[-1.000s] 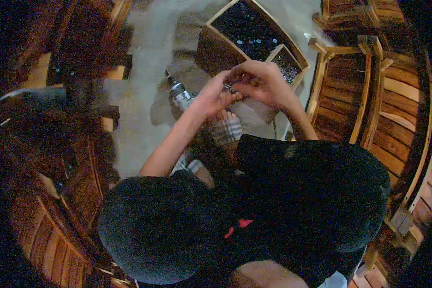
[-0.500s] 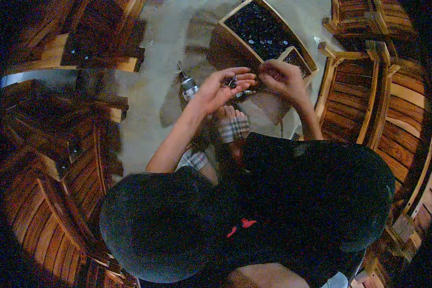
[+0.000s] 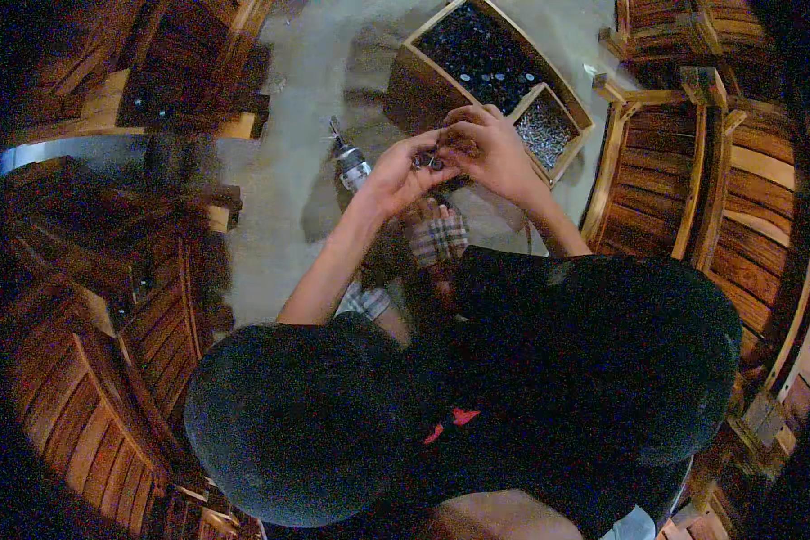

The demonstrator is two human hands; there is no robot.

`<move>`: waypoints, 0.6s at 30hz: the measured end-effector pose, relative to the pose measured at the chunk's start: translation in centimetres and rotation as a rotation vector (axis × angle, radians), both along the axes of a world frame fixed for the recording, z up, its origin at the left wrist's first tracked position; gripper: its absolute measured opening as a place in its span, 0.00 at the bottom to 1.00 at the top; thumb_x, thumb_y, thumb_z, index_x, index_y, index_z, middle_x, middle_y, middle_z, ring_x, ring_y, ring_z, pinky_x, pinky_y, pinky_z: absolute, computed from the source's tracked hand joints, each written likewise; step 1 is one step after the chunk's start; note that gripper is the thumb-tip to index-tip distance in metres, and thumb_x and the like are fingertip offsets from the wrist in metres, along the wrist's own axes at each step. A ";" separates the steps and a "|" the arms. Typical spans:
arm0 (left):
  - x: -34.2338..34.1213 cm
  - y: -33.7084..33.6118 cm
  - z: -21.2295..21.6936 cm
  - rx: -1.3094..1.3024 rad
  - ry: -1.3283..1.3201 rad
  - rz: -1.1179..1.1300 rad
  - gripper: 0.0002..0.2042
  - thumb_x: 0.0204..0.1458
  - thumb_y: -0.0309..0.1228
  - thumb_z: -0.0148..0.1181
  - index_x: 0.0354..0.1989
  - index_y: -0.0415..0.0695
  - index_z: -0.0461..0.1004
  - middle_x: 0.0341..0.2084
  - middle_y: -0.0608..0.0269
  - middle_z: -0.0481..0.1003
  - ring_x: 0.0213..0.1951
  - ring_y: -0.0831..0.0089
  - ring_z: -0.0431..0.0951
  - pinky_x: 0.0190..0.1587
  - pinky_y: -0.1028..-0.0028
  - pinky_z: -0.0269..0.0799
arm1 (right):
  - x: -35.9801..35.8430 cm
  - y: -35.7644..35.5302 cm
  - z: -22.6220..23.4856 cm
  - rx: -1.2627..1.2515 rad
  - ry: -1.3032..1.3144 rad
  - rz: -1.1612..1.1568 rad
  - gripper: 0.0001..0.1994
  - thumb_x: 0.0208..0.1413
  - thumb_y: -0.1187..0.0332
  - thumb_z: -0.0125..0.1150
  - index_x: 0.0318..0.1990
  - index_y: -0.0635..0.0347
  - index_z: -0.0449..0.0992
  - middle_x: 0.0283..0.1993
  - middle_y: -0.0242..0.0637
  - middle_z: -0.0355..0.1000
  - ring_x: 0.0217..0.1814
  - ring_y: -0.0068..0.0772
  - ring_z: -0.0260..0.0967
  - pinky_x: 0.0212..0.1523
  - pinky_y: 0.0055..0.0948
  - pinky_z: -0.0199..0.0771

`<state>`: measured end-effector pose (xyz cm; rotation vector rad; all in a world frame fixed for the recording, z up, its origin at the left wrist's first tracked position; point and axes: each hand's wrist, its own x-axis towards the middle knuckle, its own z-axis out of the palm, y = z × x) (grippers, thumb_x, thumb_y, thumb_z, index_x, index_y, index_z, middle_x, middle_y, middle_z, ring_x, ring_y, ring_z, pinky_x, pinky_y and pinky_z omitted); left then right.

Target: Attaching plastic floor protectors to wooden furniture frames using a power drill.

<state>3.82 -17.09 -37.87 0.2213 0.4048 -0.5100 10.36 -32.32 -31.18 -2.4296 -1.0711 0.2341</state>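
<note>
Small dark parts lie in the left hand, palm up, grip open. The right hand touches it; I cannot tell whether that grip holds anything.

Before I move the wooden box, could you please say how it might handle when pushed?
The wooden box is probably heavy for its size, given the many small dark parts and silvery pieces inside. Its straight walls look rigid. Being open-topped, it might spill if tipped.
</note>
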 end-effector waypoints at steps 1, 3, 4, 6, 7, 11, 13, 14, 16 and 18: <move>0.1 -0.2 0.0 -0.017 0.017 0.003 0.12 0.55 0.25 0.46 0.47 0.37 0.67 0.41 0.58 0.71 0.39 0.70 0.73 0.48 0.62 0.73 | 0.0 -0.2 0.0 -0.004 -0.001 -0.005 0.11 0.43 0.65 0.65 0.34 0.57 0.76 0.44 0.39 0.70 0.47 0.45 0.65 0.47 0.38 0.65; -0.2 0.0 -0.5 -0.009 0.021 0.007 0.12 0.55 0.25 0.46 0.47 0.37 0.67 0.41 0.58 0.71 0.40 0.69 0.73 0.49 0.60 0.73 | -0.1 -0.2 -0.5 0.029 0.013 0.028 0.10 0.42 0.65 0.65 0.34 0.57 0.76 0.44 0.38 0.70 0.47 0.44 0.64 0.48 0.38 0.65; -0.4 0.1 -0.8 -0.006 0.025 0.010 0.12 0.55 0.25 0.45 0.47 0.36 0.66 0.42 0.57 0.71 0.41 0.67 0.73 0.50 0.59 0.72 | -0.2 -0.2 -0.7 0.033 0.014 0.028 0.10 0.42 0.65 0.65 0.34 0.57 0.76 0.44 0.38 0.70 0.47 0.44 0.64 0.48 0.38 0.65; -0.4 0.0 -0.5 -0.015 0.033 0.009 0.12 0.55 0.25 0.45 0.46 0.36 0.66 0.41 0.57 0.71 0.41 0.66 0.73 0.51 0.58 0.72 | -0.3 -0.3 -0.8 0.040 -0.038 0.025 0.10 0.42 0.65 0.65 0.33 0.57 0.76 0.43 0.38 0.70 0.47 0.44 0.64 0.48 0.38 0.65; -0.3 0.0 -0.3 -0.025 0.042 0.010 0.12 0.55 0.24 0.45 0.46 0.36 0.66 0.41 0.56 0.71 0.41 0.65 0.73 0.51 0.58 0.71 | -0.3 -0.4 -0.7 0.040 -0.039 0.023 0.10 0.42 0.65 0.65 0.33 0.57 0.76 0.43 0.38 0.70 0.47 0.44 0.64 0.48 0.38 0.65; -0.5 -0.1 -0.5 -0.036 0.072 0.004 0.12 0.55 0.24 0.44 0.47 0.36 0.65 0.40 0.54 0.70 0.42 0.63 0.73 0.53 0.57 0.70 | 0.0 -0.6 -1.1 0.074 0.032 0.079 0.10 0.43 0.65 0.65 0.32 0.58 0.76 0.43 0.39 0.71 0.48 0.43 0.65 0.49 0.38 0.64; -0.6 -0.4 -0.9 -0.094 0.026 -0.002 0.13 0.55 0.25 0.45 0.48 0.34 0.64 0.42 0.53 0.70 0.44 0.61 0.73 0.53 0.58 0.70 | 0.1 -1.0 -1.0 0.103 0.067 0.106 0.10 0.43 0.65 0.65 0.32 0.59 0.75 0.43 0.39 0.71 0.49 0.43 0.65 0.50 0.38 0.64; -0.7 -0.3 -1.3 -0.091 0.028 -0.001 0.13 0.55 0.25 0.45 0.48 0.34 0.64 0.42 0.53 0.70 0.44 0.61 0.73 0.53 0.58 0.70 | 0.0 -0.7 -0.5 0.121 0.156 0.061 0.10 0.44 0.66 0.65 0.32 0.60 0.75 0.43 0.39 0.71 0.49 0.41 0.66 0.50 0.36 0.64; -0.9 0.1 -2.1 -0.102 -0.046 0.008 0.16 0.55 0.25 0.44 0.52 0.33 0.61 0.47 0.46 0.68 0.50 0.56 0.71 0.55 0.59 0.69 | 0.3 -1.0 -0.7 0.141 0.247 0.020 0.10 0.44 0.66 0.65 0.32 0.61 0.75 0.43 0.39 0.72 0.48 0.39 0.67 0.50 0.34 0.64; -0.8 -0.1 -1.8 -0.119 -0.040 -0.010 0.17 0.55 0.25 0.43 0.53 0.32 0.59 0.49 0.43 0.67 0.51 0.53 0.70 0.55 0.60 0.68 | 1.7 -2.8 -0.6 0.206 0.237 -0.082 0.09 0.45 0.68 0.64 0.33 0.62 0.75 0.42 0.38 0.73 0.47 0.33 0.69 0.49 0.30 0.65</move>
